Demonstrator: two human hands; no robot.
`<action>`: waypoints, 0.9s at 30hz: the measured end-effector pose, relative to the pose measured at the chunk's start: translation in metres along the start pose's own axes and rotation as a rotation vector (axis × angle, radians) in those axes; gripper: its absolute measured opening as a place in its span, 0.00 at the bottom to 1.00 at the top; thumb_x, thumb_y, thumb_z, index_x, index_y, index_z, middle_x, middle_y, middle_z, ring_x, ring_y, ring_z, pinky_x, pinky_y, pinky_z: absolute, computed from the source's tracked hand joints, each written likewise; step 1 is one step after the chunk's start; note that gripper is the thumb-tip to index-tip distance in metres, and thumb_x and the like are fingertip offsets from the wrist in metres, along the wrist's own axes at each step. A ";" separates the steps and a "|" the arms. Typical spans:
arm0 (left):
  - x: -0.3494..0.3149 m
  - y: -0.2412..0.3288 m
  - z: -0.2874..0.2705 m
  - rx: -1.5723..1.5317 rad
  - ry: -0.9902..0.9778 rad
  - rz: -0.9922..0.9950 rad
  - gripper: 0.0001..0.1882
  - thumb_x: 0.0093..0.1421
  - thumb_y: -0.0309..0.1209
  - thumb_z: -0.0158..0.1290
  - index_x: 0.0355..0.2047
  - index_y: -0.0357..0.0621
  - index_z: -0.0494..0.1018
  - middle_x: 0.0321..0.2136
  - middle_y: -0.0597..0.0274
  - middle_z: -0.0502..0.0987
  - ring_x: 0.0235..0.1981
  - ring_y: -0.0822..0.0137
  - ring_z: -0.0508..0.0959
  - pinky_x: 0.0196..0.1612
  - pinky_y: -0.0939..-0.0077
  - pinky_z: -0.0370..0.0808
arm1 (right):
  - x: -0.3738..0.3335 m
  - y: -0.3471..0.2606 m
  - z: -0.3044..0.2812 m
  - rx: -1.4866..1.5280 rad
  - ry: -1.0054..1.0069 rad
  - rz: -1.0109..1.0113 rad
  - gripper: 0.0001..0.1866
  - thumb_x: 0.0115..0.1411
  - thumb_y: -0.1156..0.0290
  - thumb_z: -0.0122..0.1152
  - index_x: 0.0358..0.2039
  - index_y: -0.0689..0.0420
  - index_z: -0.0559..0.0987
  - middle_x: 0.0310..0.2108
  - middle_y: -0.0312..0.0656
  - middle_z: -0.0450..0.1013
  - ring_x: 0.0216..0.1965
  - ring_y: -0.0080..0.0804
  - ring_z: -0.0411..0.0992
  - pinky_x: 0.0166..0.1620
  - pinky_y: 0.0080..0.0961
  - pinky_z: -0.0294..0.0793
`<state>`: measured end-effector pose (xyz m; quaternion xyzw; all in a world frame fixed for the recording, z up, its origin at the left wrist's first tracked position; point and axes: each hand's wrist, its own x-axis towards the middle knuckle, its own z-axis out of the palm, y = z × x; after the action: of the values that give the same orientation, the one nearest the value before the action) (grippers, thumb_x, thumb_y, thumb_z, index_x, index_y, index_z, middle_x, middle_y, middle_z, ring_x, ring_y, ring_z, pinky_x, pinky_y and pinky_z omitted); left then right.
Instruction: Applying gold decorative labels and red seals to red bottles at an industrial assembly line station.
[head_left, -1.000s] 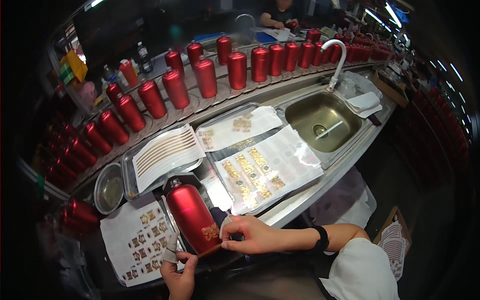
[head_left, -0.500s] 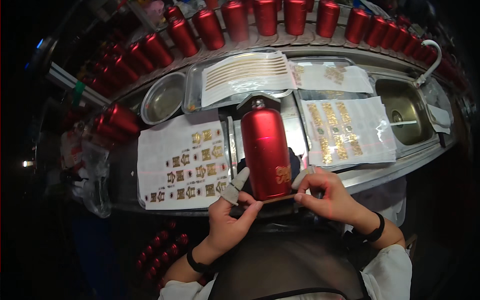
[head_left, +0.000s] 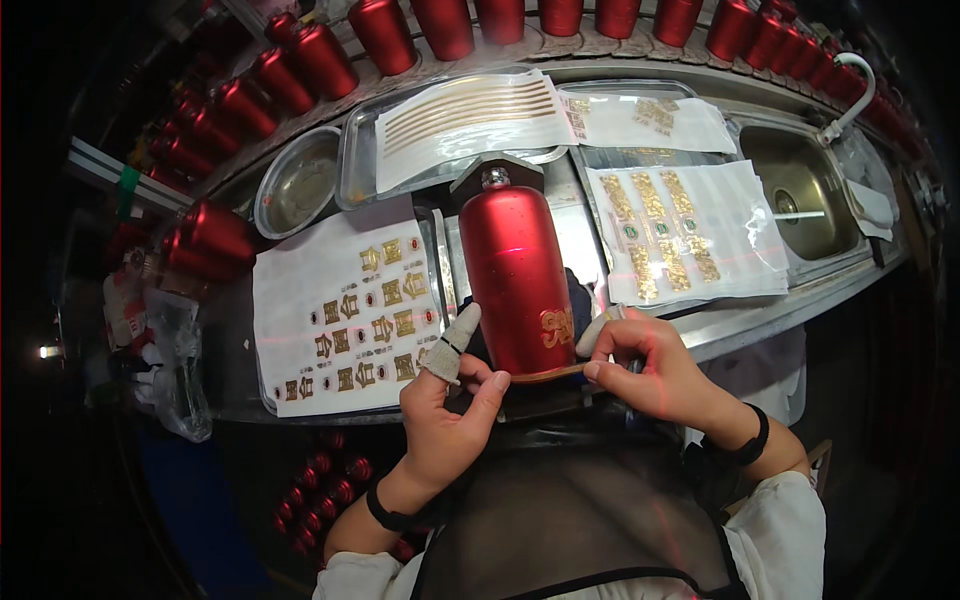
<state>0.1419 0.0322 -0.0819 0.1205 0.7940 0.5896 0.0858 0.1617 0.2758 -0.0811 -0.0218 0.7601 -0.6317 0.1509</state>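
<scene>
One red bottle [head_left: 515, 270], at centre, apparently lying down: neck far, base near, long axis running away from the body, neck leaning slightly left. Position relative to the hands: directly between and beyond, base end foremost. One gold mark [head_left: 556, 328], on the near right part of the bottle.

One thin brown strip [head_left: 545, 376], drawn left to right along the near edge of the base, crosswise to the long axis; contact along the full length impossible to tell.

One left hand [head_left: 445, 410], pinched on the left end of the strip, thumb tip at the base's left corner; one pale finger cover [head_left: 455, 345], beside the bottle's left flank. One right hand [head_left: 655, 378], pinched on the right end, just off the right corner; slightly farther from the bottle than the left. Hands apart, linked only by the strip.

To the left: one white sticker sheet [head_left: 290, 290]. To the right: one clear-topped sheet [head_left: 745, 230] of gold pieces. Far left: one metal bowl [head_left: 300, 185].
</scene>
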 end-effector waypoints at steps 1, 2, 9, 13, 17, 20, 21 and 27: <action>0.000 -0.003 -0.002 0.013 0.019 -0.026 0.32 0.57 0.20 0.57 0.63 0.34 0.63 0.25 0.72 0.71 0.30 0.79 0.70 0.43 0.82 0.68 | -0.001 0.000 0.000 0.001 0.000 0.000 0.09 0.55 0.70 0.65 0.24 0.59 0.75 0.27 0.35 0.68 0.25 0.21 0.63 0.29 0.21 0.62; -0.001 -0.012 -0.005 0.008 0.007 -0.025 0.32 0.57 0.20 0.55 0.63 0.35 0.63 0.28 0.70 0.73 0.32 0.79 0.71 0.44 0.83 0.68 | -0.003 0.000 -0.001 -0.033 0.021 0.016 0.09 0.55 0.70 0.65 0.24 0.59 0.75 0.27 0.35 0.68 0.25 0.21 0.63 0.29 0.20 0.62; 0.013 -0.034 -0.003 -0.090 -0.056 0.109 0.40 0.58 0.28 0.60 0.67 0.31 0.54 0.62 0.48 0.64 0.62 0.62 0.65 0.63 0.70 0.60 | -0.002 0.006 0.000 0.004 0.040 0.022 0.08 0.54 0.71 0.65 0.24 0.59 0.75 0.27 0.35 0.68 0.26 0.20 0.63 0.28 0.20 0.62; 0.012 -0.030 0.005 -0.085 -0.116 0.093 0.45 0.58 0.31 0.61 0.69 0.31 0.48 0.66 0.44 0.58 0.67 0.57 0.59 0.66 0.67 0.55 | -0.001 0.002 -0.002 -0.002 0.024 0.053 0.08 0.54 0.72 0.64 0.24 0.59 0.75 0.27 0.35 0.68 0.26 0.20 0.63 0.29 0.20 0.62; 0.015 -0.029 0.006 -0.118 -0.134 0.103 0.46 0.58 0.32 0.61 0.68 0.28 0.46 0.65 0.41 0.59 0.67 0.56 0.60 0.67 0.67 0.55 | -0.001 0.005 -0.003 -0.022 0.018 0.035 0.08 0.55 0.72 0.64 0.24 0.59 0.74 0.26 0.34 0.68 0.26 0.20 0.63 0.29 0.20 0.61; 0.016 -0.029 0.008 -0.107 -0.128 0.122 0.46 0.58 0.32 0.61 0.68 0.27 0.46 0.65 0.40 0.59 0.67 0.55 0.60 0.67 0.67 0.55 | 0.000 0.004 -0.003 -0.030 0.023 0.020 0.08 0.55 0.72 0.64 0.24 0.59 0.74 0.25 0.34 0.68 0.26 0.20 0.63 0.29 0.20 0.61; 0.016 -0.030 0.007 -0.107 -0.128 0.121 0.46 0.58 0.32 0.61 0.68 0.27 0.46 0.65 0.40 0.59 0.67 0.55 0.60 0.67 0.67 0.55 | 0.000 0.004 -0.003 -0.041 0.030 0.006 0.08 0.55 0.72 0.64 0.24 0.59 0.74 0.25 0.34 0.68 0.26 0.20 0.63 0.28 0.20 0.61; 0.014 -0.029 0.008 -0.071 -0.135 0.103 0.46 0.58 0.33 0.61 0.68 0.27 0.46 0.66 0.39 0.58 0.67 0.54 0.59 0.67 0.66 0.55 | 0.001 0.005 -0.003 -0.047 0.033 0.038 0.08 0.54 0.71 0.64 0.23 0.59 0.74 0.25 0.33 0.67 0.25 0.19 0.62 0.28 0.20 0.61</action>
<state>0.1282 0.0357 -0.1119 0.1973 0.7578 0.6117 0.1130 0.1612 0.2797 -0.0858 -0.0004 0.7774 -0.6109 0.1498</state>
